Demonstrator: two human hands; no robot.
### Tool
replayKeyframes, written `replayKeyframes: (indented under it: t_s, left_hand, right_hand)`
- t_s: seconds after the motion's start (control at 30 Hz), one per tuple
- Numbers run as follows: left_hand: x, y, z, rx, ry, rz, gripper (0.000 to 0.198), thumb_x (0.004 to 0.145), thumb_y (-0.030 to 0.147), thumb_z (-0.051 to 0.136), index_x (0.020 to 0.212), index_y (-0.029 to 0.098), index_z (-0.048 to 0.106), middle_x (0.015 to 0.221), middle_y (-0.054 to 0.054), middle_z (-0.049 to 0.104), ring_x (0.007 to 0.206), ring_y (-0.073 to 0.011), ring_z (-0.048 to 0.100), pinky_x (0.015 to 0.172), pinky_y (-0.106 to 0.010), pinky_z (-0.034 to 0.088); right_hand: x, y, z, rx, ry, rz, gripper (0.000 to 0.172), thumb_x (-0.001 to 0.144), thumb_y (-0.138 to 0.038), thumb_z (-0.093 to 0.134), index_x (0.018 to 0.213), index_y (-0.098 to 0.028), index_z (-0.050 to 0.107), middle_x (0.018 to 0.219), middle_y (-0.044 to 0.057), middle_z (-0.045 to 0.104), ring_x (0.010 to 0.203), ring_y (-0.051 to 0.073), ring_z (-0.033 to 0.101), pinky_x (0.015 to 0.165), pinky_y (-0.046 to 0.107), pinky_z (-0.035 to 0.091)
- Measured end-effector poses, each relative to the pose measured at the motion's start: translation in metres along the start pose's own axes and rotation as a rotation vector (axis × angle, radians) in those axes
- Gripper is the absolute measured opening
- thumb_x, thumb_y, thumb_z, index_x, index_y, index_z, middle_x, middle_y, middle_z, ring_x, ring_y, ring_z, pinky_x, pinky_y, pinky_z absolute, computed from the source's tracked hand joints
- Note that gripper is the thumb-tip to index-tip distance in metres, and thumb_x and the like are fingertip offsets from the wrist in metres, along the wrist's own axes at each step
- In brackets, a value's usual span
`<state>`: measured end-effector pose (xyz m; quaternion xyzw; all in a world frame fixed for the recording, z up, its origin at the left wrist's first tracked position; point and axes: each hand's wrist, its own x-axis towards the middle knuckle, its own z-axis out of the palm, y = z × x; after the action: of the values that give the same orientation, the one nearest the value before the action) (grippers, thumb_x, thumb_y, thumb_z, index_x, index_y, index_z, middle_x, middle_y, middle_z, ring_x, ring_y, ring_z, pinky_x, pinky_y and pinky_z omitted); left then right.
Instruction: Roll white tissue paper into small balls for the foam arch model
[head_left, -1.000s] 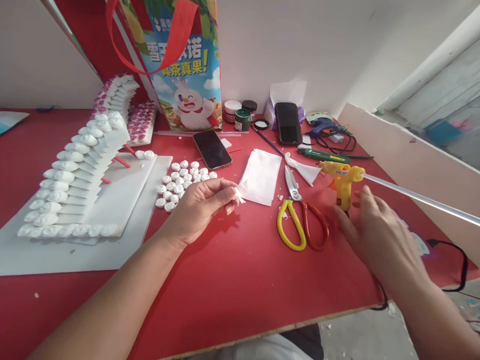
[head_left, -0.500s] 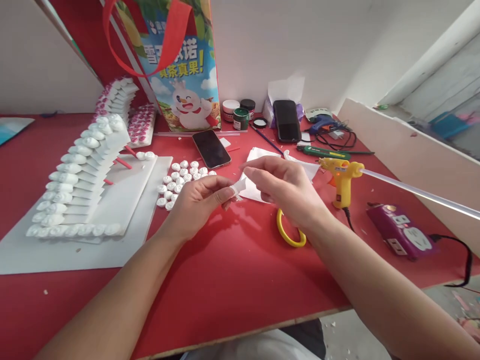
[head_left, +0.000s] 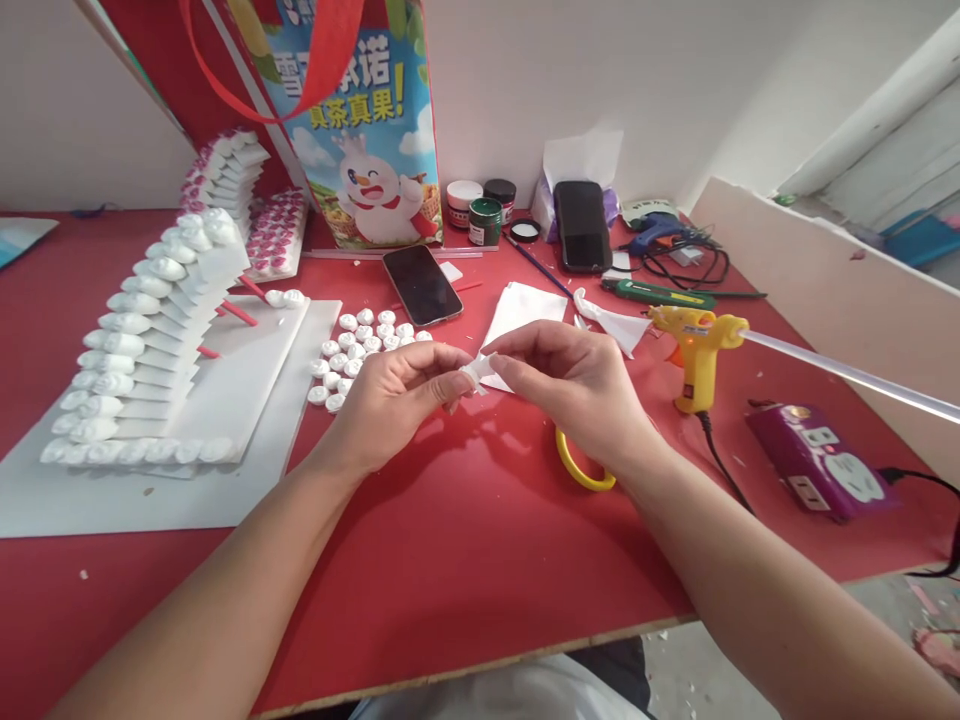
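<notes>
A small white strip of tissue paper (head_left: 478, 371) is pinched between both hands above the red table. My left hand (head_left: 405, 397) grips its left part between thumb and fingers, hiding some of it. On the other end, the thumb and forefinger of my right hand (head_left: 574, 385) close. Just behind them lie folded white paper sheets (head_left: 525, 310). Several small white rolled paper roses (head_left: 356, 352) are grouped to the left of my left hand. Under my right wrist shows the yellow handle of a pair of scissors (head_left: 581, 470), its blades hidden.
At left, a curved stepped model edged with white roses (head_left: 142, 330) stands on a white board (head_left: 247, 495). To the right are a yellow glue gun (head_left: 694, 350) with a long glue stick and a purple power strip (head_left: 817, 460). Phones, paint jars and a printed bag (head_left: 367, 130) stand behind.
My right hand has come down and left and now pinches the white paper strip, which only my left hand held before. The camera view has shifted slightly.
</notes>
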<state>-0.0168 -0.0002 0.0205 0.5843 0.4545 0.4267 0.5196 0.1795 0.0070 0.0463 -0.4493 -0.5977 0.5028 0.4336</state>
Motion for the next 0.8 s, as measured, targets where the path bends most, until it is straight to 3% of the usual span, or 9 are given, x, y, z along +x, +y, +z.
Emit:
replayKeyframes:
  t_s: [0.27,0.57,0.8]
  left_hand:
    - [0.0007,-0.0005,-0.0006,0.015,-0.011,0.003,0.021,0.088,0.041,0.078,0.093,0.02,0.077,0.073,0.001,0.066,0.067,-0.0118,0.056,0.067,-0.023,0.046]
    - [0.0015,-0.0026,0.001,0.026,0.017,-0.002,0.023,0.087,0.041,0.079,0.092,0.019,0.076,0.077,0.0,0.069,0.068,-0.0131,0.058,0.065,-0.025,0.047]
    - [0.002,-0.0044,0.001,0.017,0.033,0.016,0.018,0.088,0.038,0.078,0.09,0.02,0.077,0.075,0.001,0.068,0.066,-0.0114,0.057,0.066,-0.024,0.047]
  right_hand:
    - [-0.0031,-0.0015,0.0019,-0.057,0.046,0.012,0.011,0.083,-0.024,0.071,0.079,-0.015,0.075,0.07,0.001,0.07,0.061,0.011,0.054,0.056,0.026,0.04]
    - [-0.0061,-0.0007,0.006,-0.044,0.02,-0.033,0.016,0.084,-0.031,0.075,0.079,-0.016,0.077,0.076,0.004,0.076,0.069,0.015,0.062,0.062,0.027,0.048]
    - [-0.0073,0.0008,0.0071,-0.055,0.019,-0.051,0.016,0.086,-0.028,0.072,0.077,-0.015,0.075,0.074,0.004,0.074,0.067,0.014,0.06,0.061,0.027,0.045]
